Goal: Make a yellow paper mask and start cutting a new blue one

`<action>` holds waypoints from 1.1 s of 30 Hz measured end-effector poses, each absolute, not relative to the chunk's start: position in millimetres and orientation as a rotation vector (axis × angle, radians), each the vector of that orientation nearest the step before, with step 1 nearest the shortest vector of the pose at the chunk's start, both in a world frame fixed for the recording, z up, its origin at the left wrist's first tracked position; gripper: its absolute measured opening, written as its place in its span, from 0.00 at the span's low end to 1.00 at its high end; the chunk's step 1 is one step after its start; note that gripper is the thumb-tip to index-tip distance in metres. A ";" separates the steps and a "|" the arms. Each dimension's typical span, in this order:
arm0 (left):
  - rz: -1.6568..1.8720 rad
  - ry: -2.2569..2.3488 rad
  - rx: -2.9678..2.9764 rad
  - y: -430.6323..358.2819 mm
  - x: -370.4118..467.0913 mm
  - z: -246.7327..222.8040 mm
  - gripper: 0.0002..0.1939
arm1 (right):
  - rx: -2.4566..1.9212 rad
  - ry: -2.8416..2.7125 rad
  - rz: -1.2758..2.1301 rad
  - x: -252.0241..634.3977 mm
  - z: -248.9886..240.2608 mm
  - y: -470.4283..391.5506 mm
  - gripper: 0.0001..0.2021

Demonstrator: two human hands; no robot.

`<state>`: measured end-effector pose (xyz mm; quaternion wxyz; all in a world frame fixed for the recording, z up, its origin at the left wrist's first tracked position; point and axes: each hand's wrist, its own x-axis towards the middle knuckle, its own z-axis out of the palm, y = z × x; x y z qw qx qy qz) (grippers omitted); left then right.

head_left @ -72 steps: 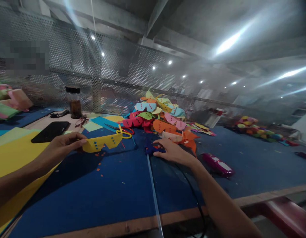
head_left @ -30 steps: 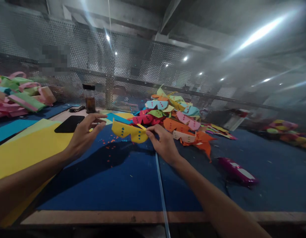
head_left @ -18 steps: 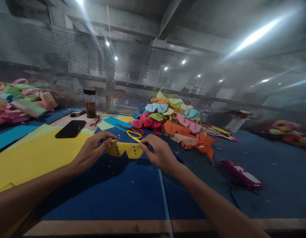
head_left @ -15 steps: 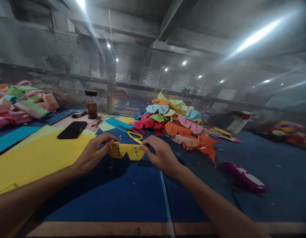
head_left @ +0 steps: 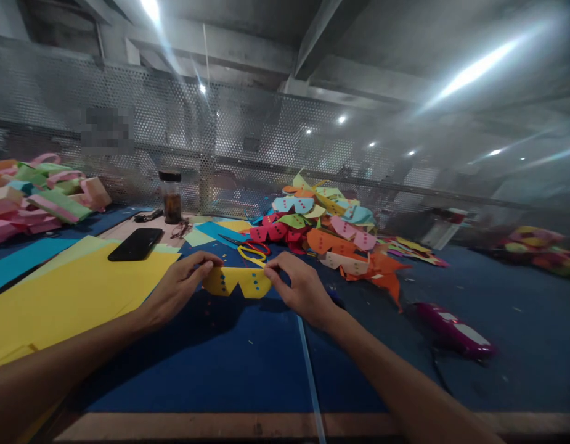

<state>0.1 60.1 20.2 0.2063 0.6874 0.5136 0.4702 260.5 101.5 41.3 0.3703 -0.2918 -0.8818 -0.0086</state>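
The left hand [head_left: 180, 282] pinches one end of a yellow paper mask [head_left: 238, 282] between thumb and fingers. The right hand [head_left: 301, 283] pinches the other end in the same manner. The mask is upright, facing the camera, between the two hands and above the blue table [head_left: 248, 370]. It shows two blue-marked areas, one on each side of a V-shaped notch in its lower edge.

Directly behind the mask lie scissors [head_left: 250, 253], with yellow and red handles visible; whether these form one pair or two cannot be told. A blue sheet [head_left: 222, 232] lies beyond, near the blades. A heap of coloured masks [head_left: 312, 225] stands to the right of the scissors, with orange pieces at its near right side.

On the left, yellow sheets [head_left: 85, 290] extend under the left forearm. A black phone [head_left: 135, 244] rests at their far edge. Behind it are a dark-lidded jar [head_left: 172, 200] with brown contents and, just beside the jar, glasses [head_left: 180, 229]. Folded paper pieces [head_left: 44, 200] are piled at far left.

A purple device [head_left: 453, 331] lies on the right, with a dark cord [head_left: 439, 370] near it. A pale strip [head_left: 310, 376] runs toward the near table edge. A dark blue object [head_left: 335, 297] is partly hidden by the right hand; its type cannot be told.
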 end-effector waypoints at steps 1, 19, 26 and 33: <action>1.320 1.432 1.918 60.6 -0.2 19.5 0.17 | -0.750 -2.258 -0.015 260.6 41.1 101.8 0.06; 1.419 1.367 2.101 63.5 -1.0 14.1 0.13 | -0.746 -2.243 0.031 259.5 40.4 100.3 0.06; 1.339 1.414 2.251 57.1 1.4 24.0 0.14 | -0.740 -2.236 0.033 257.5 40.9 98.2 0.07; 1.276 1.304 2.495 58.4 11.9 34.9 0.12 | -0.694 -2.234 -0.005 255.4 41.8 94.4 0.06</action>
